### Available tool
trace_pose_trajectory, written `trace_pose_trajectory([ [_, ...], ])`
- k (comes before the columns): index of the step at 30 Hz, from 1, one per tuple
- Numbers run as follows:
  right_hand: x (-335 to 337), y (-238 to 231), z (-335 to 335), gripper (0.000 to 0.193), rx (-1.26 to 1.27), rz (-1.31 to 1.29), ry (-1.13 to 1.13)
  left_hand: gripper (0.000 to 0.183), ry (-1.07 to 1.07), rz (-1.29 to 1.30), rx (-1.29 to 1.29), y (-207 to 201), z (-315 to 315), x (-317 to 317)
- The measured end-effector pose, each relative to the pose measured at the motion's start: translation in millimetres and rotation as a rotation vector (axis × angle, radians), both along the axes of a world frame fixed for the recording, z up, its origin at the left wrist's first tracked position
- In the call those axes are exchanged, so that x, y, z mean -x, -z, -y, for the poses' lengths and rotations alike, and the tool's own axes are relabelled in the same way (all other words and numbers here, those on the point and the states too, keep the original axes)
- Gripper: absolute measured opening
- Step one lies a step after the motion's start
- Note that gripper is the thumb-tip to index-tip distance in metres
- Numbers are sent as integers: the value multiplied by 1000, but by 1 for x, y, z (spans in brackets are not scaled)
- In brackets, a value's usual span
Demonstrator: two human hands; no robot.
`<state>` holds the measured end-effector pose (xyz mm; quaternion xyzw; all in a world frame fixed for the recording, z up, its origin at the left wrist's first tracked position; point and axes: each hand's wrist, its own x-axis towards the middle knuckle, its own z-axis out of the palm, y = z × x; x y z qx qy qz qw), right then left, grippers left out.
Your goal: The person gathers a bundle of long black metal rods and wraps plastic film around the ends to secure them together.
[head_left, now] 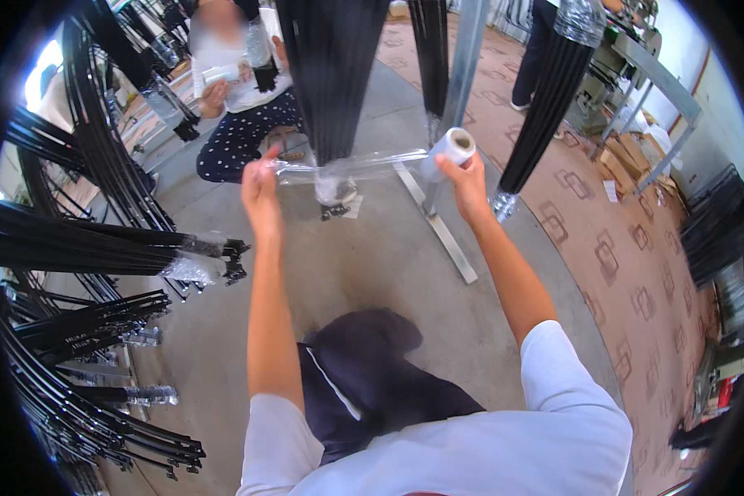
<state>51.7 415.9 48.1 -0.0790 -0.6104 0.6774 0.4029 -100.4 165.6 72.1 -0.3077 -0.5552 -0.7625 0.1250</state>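
**Stretching clear wrap film around a hanging bundle of black rods**

A workshop with a grey concrete floor [388,273] seen from above. Racks of long black rods [83,248] fan out along the left edge. In the centre, a thick bundle of black rods [332,74] hangs straight down; its lower end is already cased in clear film. It looks stiff and heavy, so it should hold steady while film is pulled against it.

Behind it, another person [240,91] sits low on the floor, handling a wrapped bundle of their own.

Two bare arms reach up from the lower edge. The right hand [465,183] is closed around a small white roll of stretch film [448,150], to the right of the bundle's end. The roll seems light and rigid, best held by its core so that it can turn.

The left hand [260,183] pinches the free end of the film sheet [347,168], which spans between both hands across the bundle's lower end. The film is thin, soft and clingy; it probably tears if pulled by one corner, so a grip across its gathered edge suits it.
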Motion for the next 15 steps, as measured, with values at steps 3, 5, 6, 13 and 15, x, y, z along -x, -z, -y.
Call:
trace_pose_trajectory([
  [3, 51, -20, 5, 44, -56, -48, 99, 13, 169, 126, 69, 11, -27, 56],
  [5, 79, -14, -10, 44, -109, 6, 162, 27, 608, 250, 69, -9, -66, 31],
  [6, 93, -17, -5, 44, -136, 22, 171, 26, 601, 282, 73, -6, -61, 36],
  [13, 164, -35, 54, 38, -580, -144, -314, 17, 560, 469, 144, -1, -51, 16],
  [15, 222, 4, 48, 32, 275, -107, -1077, 18, 509, 507, -42, 19, -57, 19],
])
